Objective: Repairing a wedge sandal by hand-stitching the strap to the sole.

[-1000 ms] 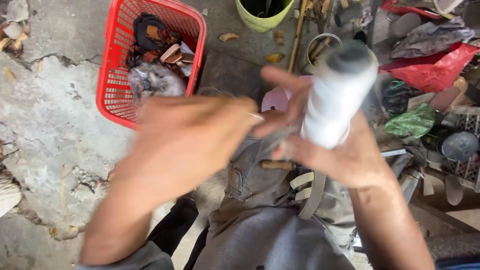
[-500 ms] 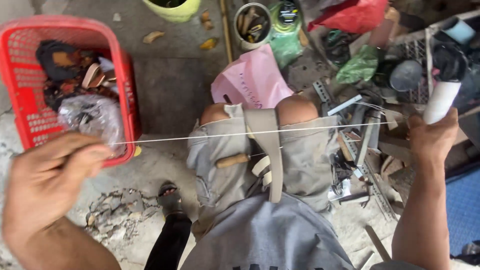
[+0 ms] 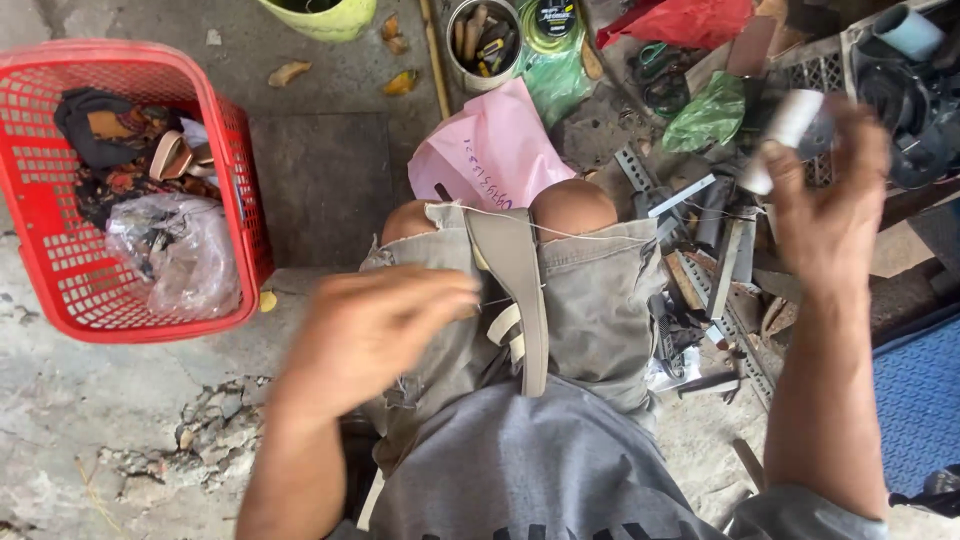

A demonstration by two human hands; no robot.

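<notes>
Both hands have moved since 0.5 s ago: left hand [image 3: 375,335] has come in from far out over the floor to just above the lap, and right hand [image 3: 825,215] has lifted w/ the white thread spool [image 3: 785,140], so the thread [image 3: 560,233], stretched straight across before, now droops over the knees.

Left hand is motion-blurred; fingers look curled, prob. pinching the thread end, but can't tell for sure. Right hand is closed round the spool, fingers wrapped, spool tilted up and out beyond the fingertips.

Thing being worked, a beige sandal [image 3: 515,300], lies on the lap btwn the two hands, strap running down the shorts, just right of the left hand.

Risks, as a judgement: slack thread could snag on the sandal strap or a knee, or tangle. Spool sits high in the fingers, so a jerk may slip it into the metal scrap and tools [image 3: 700,240] below the right hand, where thread would catch on sharp edges.

Room: left of left hand, open concrete floor up to the red basket [image 3: 235,170] rim, so decent swing space. Right of right hand is crowded: dark machine part [image 3: 920,100], blue mat [image 3: 915,400] edge; little clearance. Ahead of knees a pink paper bag [image 3: 500,150] and a tin of tools [image 3: 485,40].
</notes>
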